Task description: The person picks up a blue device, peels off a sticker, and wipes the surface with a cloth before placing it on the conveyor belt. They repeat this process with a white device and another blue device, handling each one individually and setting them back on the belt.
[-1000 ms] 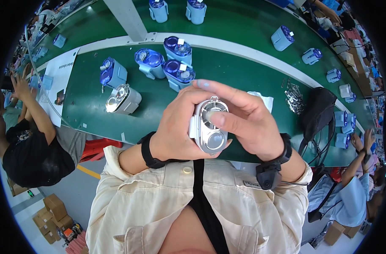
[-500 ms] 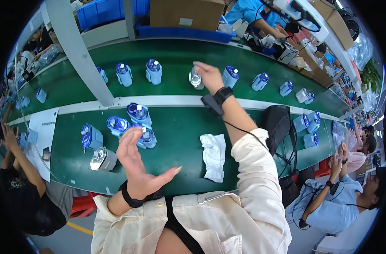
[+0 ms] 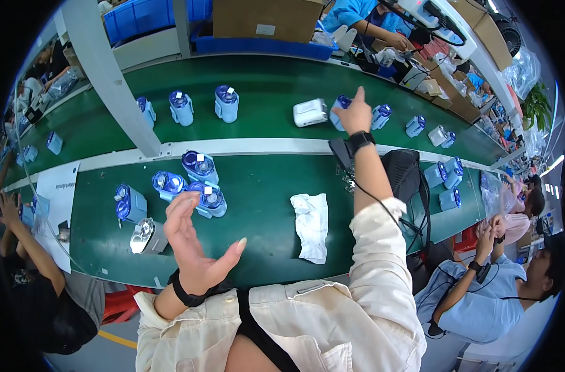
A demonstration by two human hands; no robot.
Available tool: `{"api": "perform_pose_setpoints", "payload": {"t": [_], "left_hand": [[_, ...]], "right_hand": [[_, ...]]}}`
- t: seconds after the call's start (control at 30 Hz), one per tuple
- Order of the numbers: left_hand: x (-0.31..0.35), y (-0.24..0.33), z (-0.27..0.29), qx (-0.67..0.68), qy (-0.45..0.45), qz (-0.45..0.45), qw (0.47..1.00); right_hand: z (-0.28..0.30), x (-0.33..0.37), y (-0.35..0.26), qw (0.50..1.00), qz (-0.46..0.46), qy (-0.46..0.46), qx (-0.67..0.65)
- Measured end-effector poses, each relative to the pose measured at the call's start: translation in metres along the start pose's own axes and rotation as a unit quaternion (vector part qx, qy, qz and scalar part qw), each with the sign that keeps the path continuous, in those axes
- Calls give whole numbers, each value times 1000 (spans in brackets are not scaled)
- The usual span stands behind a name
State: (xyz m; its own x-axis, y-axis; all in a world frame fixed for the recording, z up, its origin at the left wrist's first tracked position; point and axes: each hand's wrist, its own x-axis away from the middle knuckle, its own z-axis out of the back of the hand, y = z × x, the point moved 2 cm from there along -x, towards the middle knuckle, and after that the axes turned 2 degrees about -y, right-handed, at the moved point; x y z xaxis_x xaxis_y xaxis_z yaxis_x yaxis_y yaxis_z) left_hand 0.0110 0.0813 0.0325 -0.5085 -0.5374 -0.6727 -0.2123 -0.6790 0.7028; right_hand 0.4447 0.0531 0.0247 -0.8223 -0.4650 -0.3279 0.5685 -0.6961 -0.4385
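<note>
Palm turned inward, my left hand (image 3: 198,251) hovers above the near green bench with fingers apart and nothing in it. Just beyond its fingertips stand several light-blue units with dark-blue tops (image 3: 200,166). A white unit with a shiny silver top (image 3: 148,237) is beside that hand, to its left. My right hand (image 3: 355,116) reaches over the far green belt, index finger stretched out. Its thumb lies over a blue unit (image 3: 339,104), partly hidden by the hand; a firm grip does not show. Left of it, a white unit (image 3: 310,113) lies on its side.
A metal rail (image 3: 251,147) divides the belt (image 3: 264,84) from the bench. On the bench are a crumpled white cloth (image 3: 311,229) and a black bag (image 3: 401,177). More blue units (image 3: 227,103) line the belt. People sit at both sides; a post (image 3: 112,74) rises left.
My right hand has let go of the white unit, which now lies on its side on the belt, and has moved right to a blue unit. The left hand stays nearly in place.
</note>
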Motion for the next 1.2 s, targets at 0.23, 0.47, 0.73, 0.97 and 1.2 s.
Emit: {"api": "perform_pose_setpoints", "payload": {"t": [0.23,0.47,0.73,0.97,1.2], "left_hand": [[-17,16,-8,-15,-77,37,996],[-11,17,-7,279,-232,170,916],[0,27,15,35,-209,121,970],[1,30,16,12,-202,105,974],[9,34,8,-128,-97,79,984]], "right_hand": [[119,134,-86,883,266,-263,-284],[118,225,-137,694,356,-441,-444],[128,198,-141,714,488,-369,-342],[121,200,-161,679,568,-336,-321],[119,229,-153,804,383,-295,-347]]}}
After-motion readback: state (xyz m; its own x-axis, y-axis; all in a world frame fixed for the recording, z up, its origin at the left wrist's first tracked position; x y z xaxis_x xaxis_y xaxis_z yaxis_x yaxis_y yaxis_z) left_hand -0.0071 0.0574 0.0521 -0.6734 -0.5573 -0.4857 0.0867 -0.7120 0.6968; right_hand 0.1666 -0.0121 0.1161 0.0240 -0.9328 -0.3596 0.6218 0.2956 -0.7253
